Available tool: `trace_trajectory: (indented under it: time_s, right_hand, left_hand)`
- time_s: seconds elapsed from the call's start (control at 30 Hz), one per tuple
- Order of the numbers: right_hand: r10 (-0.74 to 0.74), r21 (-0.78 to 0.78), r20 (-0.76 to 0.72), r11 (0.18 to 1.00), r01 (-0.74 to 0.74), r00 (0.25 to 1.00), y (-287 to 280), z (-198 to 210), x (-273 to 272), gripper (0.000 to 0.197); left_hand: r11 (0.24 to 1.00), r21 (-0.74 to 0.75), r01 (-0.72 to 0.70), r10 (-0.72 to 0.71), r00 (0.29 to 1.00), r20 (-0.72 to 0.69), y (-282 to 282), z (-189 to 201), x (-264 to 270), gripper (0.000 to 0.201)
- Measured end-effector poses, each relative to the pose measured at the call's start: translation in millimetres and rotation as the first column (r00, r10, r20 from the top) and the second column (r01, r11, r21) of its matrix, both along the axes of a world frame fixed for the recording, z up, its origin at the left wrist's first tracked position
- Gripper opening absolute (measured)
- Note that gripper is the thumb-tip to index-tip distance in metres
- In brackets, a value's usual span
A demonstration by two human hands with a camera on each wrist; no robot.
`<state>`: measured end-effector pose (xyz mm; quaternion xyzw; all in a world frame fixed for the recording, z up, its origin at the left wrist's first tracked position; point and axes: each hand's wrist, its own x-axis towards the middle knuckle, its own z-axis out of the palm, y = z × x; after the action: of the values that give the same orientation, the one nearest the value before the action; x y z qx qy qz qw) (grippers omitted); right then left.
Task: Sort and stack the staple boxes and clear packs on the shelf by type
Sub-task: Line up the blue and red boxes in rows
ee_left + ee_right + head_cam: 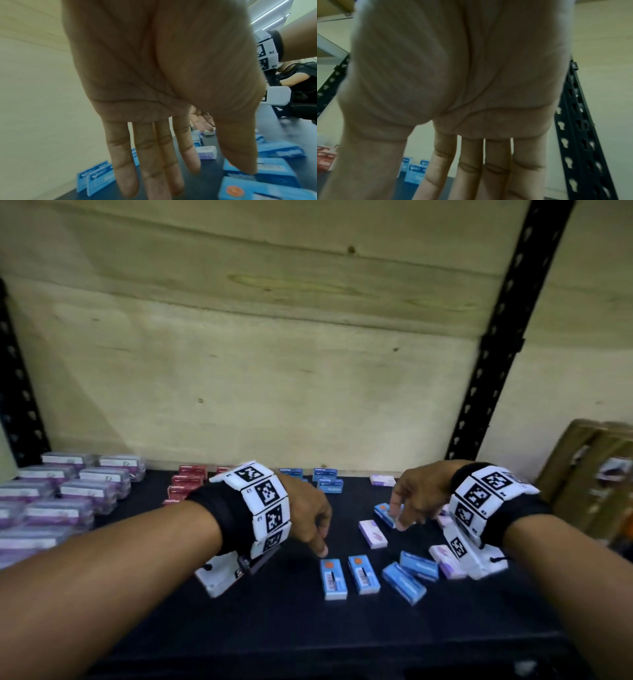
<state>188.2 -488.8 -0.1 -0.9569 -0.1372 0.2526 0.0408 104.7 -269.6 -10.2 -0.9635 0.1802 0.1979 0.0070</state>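
Several blue staple boxes and pale purple ones lie scattered on the black shelf at centre right. Red boxes and upright blue boxes stand sorted at the back. Clear packs are stacked at the left. My left hand hovers with straight fingers just above a flat blue box, holding nothing. Over another blue box hangs my right hand, its fingers also extended and empty.
A plywood back wall closes the shelf behind. Black slotted uprights stand at right and far left. A cardboard carton sits on the shelf's right end. Bare black shelf surface lies in front of the loose boxes.
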Motion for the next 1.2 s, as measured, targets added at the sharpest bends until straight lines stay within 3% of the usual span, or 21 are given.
trace_trajectory:
  time_s: [0.1,0.27,0.4,0.57,0.67,0.9,1.2]
  right_hand:
    - [-0.009,-0.004,0.021,1.0,0.009,1.0,-6.3,-7.2,-21.4,0.021]
    - [-0.011,-0.045,0.071,0.999,0.014,0.997,-12.3,-18.9,-44.8,0.036]
    - [0.035,-0.087,0.104,0.996,-0.026,0.994,-19.4,-23.6,-55.9,0.034]
    - [0.052,-0.076,0.133,0.996,-0.042,0.99,-26.2,-35.8,-64.0,0.018]
    - [0.052,-0.075,0.19,0.996,-0.038,0.98,-27.3,-39.4,-69.9,0.023]
    - [0.029,-0.062,0.322,0.998,-0.009,0.946,-32.0,-31.2,-73.7,0.036]
    - [0.048,0.009,0.387,0.998,-0.056,0.921,-34.6,-27.1,-65.9,0.026]
  left_hand:
    - [0.999,0.03,0.015,-0.014,1.0,-0.014,-12.5,-9.0,-13.0,0.049]
    - [0.996,0.09,-0.02,0.021,1.0,-0.011,-21.2,-19.8,-23.9,0.073]
    - [0.993,0.112,-0.031,0.031,1.0,0.002,-22.3,-24.9,-31.3,0.065]
    - [0.996,0.079,-0.046,0.044,0.999,0.024,-21.5,-25.7,-38.2,0.061]
    - [0.997,0.072,-0.038,0.037,0.999,0.012,-17.1,-21.7,-39.5,0.059]
    - [0.98,0.094,-0.173,0.166,0.983,0.079,-15.2,-30.3,-36.3,0.086]
    - [0.986,0.096,-0.139,0.128,0.985,0.112,-26.2,-27.5,-32.7,0.047]
